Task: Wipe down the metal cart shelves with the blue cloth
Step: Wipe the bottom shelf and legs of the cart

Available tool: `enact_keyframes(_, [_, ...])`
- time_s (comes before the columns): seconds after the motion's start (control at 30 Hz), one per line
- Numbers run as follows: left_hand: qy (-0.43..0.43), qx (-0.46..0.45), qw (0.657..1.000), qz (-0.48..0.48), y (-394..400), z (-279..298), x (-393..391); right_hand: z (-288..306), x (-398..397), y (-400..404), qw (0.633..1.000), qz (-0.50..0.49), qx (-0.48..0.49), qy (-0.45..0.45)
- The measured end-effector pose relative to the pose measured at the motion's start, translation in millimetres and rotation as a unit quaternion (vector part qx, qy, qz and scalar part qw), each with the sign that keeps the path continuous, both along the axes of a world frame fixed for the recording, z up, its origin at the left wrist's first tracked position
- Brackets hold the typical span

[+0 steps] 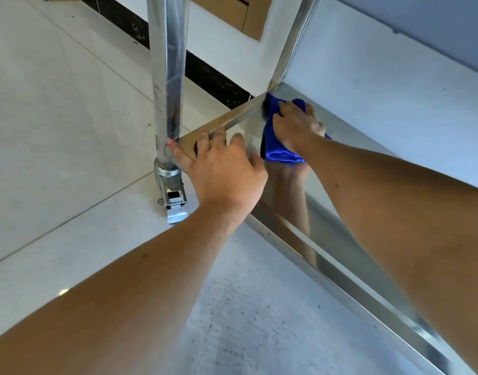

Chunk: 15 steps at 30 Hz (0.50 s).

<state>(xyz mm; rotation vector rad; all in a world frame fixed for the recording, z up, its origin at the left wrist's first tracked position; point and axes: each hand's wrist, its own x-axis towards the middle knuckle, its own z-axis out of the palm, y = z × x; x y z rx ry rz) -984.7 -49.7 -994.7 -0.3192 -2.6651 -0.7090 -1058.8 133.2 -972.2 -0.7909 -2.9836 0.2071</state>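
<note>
Main risk from this pose was the cart rolling or pivoting under the push: the right hand [296,125] was pressing the blue cloth [275,142] flat onto the bottom shelf [340,158], far in by the back corner, and only the left hand [224,169] braced the frame, draped over the shelf's front corner with its fingers spread on the side rail [227,120] next to the near post [167,77]. That hand gripped nothing; it lay open on the metal. The caster [171,190] below the post had a brake tab, but I couldn't tell whether it was engaged. Second risk: the cloth sat bunched and folded, with one edge sticking out toward the front of the palm, so it could slip out from under the hand or ride up against the rail and skip the corner seam. Right hand was palm down, fingers splayed over the cloth, pinning it rather than clenching it. Cloth looked like bright blue microfibre, thick, plush, doubled over, and dry as far as I could tell. Shelf was mirror-bright steel, reflecting the forearm, with no obvious streaks near the cloth. The front lip showed a few small specks, not yet wiped.
</note>
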Motion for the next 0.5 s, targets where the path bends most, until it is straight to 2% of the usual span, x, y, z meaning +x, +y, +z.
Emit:
enact_keyframes(0.13, [0.026, 0.131, 0.99, 0.054, -1, -4, 5, -5, 20, -27, 0.999, 0.033, -0.009, -0.009])
enact_keyframes(0.23, [0.029, 0.164, 0.984, 0.063, -2, -1, 7, -3, 29, -63, 0.996, 0.092, -0.014, -0.003])
enact_keyframes(0.33, [0.025, 0.155, 0.986, 0.061, -4, 2, 7, 2, 31, -80, 0.992, 0.127, -0.025, 0.002])
enact_keyframes(0.5, [0.02, 0.067, 0.997, 0.023, 0, 4, 8, 15, 22, -56, 0.996, 0.079, -0.016, 0.033])
